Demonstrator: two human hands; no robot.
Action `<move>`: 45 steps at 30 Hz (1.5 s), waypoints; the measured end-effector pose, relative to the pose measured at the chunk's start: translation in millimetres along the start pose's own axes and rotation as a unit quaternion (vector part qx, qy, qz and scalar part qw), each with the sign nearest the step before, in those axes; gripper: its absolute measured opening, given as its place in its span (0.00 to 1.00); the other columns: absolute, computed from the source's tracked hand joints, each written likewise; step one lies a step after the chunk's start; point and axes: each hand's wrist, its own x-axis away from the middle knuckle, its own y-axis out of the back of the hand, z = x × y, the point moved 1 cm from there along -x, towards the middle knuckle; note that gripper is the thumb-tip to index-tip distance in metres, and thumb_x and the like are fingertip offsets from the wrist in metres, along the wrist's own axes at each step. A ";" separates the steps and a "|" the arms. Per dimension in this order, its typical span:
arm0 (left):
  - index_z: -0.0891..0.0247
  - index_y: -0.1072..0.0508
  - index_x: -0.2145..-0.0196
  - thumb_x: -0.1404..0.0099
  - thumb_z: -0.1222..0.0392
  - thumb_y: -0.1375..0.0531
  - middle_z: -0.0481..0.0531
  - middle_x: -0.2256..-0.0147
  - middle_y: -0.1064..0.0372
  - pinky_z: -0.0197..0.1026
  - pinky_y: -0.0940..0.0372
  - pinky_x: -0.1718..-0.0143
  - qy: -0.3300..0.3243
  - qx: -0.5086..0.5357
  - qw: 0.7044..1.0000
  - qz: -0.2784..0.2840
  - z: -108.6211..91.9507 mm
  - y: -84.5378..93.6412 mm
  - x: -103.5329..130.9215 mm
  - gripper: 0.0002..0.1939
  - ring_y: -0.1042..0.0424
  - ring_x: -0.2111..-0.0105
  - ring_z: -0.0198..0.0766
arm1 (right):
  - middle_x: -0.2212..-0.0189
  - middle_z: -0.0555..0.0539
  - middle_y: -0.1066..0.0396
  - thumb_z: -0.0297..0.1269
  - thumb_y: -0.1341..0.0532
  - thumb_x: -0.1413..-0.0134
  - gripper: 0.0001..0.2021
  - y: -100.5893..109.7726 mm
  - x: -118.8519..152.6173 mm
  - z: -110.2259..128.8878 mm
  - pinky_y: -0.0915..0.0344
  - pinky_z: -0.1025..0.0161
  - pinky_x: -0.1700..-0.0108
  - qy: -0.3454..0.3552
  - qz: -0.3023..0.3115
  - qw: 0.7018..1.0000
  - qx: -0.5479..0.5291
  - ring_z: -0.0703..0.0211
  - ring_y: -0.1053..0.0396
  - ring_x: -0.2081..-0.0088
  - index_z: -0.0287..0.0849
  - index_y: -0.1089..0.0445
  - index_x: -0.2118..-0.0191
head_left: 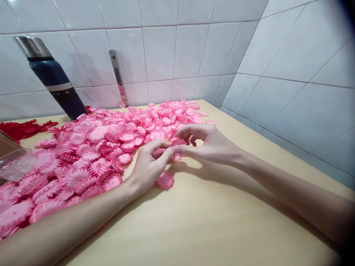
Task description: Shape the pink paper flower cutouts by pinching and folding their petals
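Seems to be handling a pink scalloped disc (pixel 179 142) between left hand (pixel 146 164) and right hand (pixel 212 145), close together at the right edge of the heap (pixel 127 136), can't tell whether pinched or merely touched, and probably calls next for a light, controlled fingertip hold.

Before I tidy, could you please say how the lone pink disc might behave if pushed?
The disc looks small, so probably light. Lying roughly flat on the table, it should slide, not roll. Notched all round, it may bend.
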 end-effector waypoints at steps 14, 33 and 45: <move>0.65 0.29 0.66 0.38 0.55 0.39 0.50 0.66 0.30 0.39 0.30 0.60 0.004 0.102 0.994 -0.023 6.1 0.6 -2.4 0.10 0.28 0.63 0.37 | 0.74 0.48 0.27 0.40 0.32 0.50 0.14 1.0 0.7 -8.9 0.30 0.62 0.70 -0.043 0.007 0.991 -0.128 0.58 0.27 0.72 0.40 0.31 0.60; 0.64 0.29 0.68 0.40 0.59 0.37 0.49 0.69 0.30 0.36 0.31 0.64 -0.076 0.102 0.988 -0.090 10.1 2.7 -4.5 0.06 0.29 0.68 0.33 | 0.88 0.60 0.41 0.48 0.34 0.50 0.17 -7.5 1.5 -9.5 0.48 0.73 0.86 -0.076 0.030 0.980 -0.179 0.71 0.47 0.87 0.44 0.41 0.67; 0.60 0.37 0.61 0.43 0.62 0.37 0.45 0.73 0.33 0.35 0.30 0.71 -0.018 0.152 0.974 -0.168 16.2 7.0 -10.4 0.14 0.28 0.70 0.35 | 0.78 0.51 0.30 0.42 0.29 0.58 0.15 -0.1 -1.4 -14.2 0.32 0.65 0.73 -0.076 -0.019 0.980 -0.181 0.64 0.31 0.76 0.40 0.32 0.70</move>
